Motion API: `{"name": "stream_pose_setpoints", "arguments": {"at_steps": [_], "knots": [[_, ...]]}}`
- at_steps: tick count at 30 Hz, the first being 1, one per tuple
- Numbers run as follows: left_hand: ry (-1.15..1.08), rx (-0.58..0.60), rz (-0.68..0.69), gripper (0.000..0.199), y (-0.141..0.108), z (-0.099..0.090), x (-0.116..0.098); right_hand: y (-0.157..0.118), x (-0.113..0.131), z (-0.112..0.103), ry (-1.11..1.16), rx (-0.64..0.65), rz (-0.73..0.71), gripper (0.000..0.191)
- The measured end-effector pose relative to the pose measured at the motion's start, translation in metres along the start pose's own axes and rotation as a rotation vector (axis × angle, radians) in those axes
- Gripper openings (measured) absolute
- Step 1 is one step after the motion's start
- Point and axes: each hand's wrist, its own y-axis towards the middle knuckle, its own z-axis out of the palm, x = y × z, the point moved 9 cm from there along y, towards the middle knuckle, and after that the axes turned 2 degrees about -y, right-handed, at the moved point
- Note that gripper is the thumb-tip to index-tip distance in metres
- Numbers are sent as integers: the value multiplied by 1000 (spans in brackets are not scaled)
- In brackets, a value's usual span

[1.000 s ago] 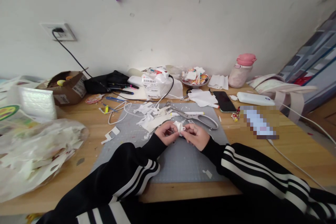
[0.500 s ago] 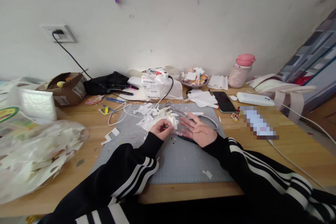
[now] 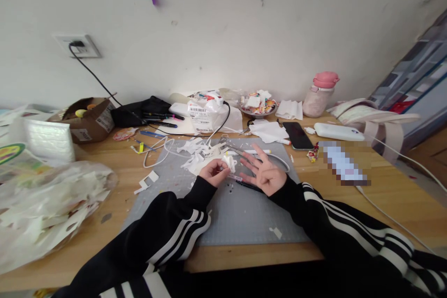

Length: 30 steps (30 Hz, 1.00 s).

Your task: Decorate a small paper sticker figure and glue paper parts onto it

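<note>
My left hand is closed in a pinch on a small white paper piece, its thumb and fingertips at the piece's left side. To the right, my right hand is held palm up, fingers spread, with nothing in it. Both hands are over a grey cutting mat. White paper scraps lie in a heap just beyond my left hand. Close by my right hand, a black pen lies on the mat, partly hidden by that hand. A white marker rests behind its fingers.
On the left sit a plastic bag of scraps and a cardboard box. A bowl of scraps and a pink-lidded bottle stand by the wall. A dark phone, a white power bank and cables are at right.
My right hand's fingers have spread wider and its thumb has folded in over the palm. My left hand keeps its pinch on the paper piece, almost in the same place.
</note>
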Motion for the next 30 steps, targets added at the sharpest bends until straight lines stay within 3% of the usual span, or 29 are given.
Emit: {"name": "stream_pose_setpoints", "arguments": {"at_steps": [7,15,25,30], "knots": [[0,0,-2,27,1,0,-1,4,-2,-6,-1,-14,-16,78],[0,-8,-5,26,0,0,1,3,1,-7,-88,69,-60,64],[28,10,5,30,1,-1,2,2,0,-1,-106,5,-23,81],[60,30,41,27,1,-1,0,2,-4,-4,-202,-34,3,54]]}}
